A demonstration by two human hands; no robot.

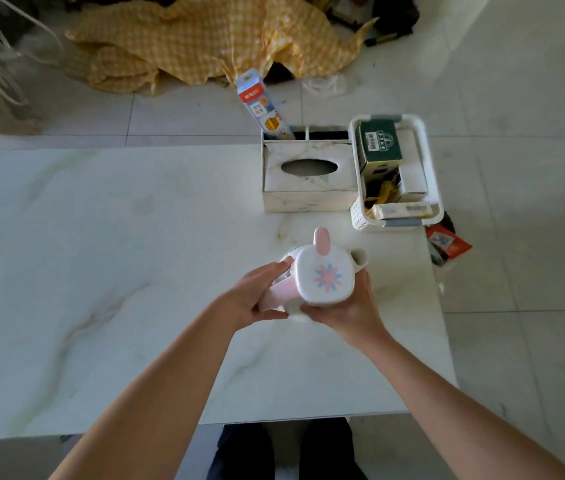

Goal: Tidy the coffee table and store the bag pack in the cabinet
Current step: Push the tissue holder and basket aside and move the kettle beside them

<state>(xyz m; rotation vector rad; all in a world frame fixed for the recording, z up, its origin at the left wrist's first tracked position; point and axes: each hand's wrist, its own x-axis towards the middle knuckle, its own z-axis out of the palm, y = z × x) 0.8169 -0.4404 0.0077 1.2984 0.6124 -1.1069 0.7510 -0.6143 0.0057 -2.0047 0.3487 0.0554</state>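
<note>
Both forearms reach forward over the marble coffee table. The left hand curls around the pink handle of a white lidded kettle; the right hand cups its near side from below. Beyond the hands sits a tissue box.

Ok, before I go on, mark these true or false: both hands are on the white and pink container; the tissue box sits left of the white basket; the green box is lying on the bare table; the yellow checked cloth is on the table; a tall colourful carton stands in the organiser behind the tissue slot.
1. Both the left hand and the right hand hold the white and pink container. True.
2. The tissue box sits left of the white basket. True.
3. The green box lies on the bare table. False: it is inside the basket.
4. The yellow checked cloth is on the table. False: it lies on the floor beyond it.
5. A tall colourful carton stands behind the tissue slot. True.
</note>
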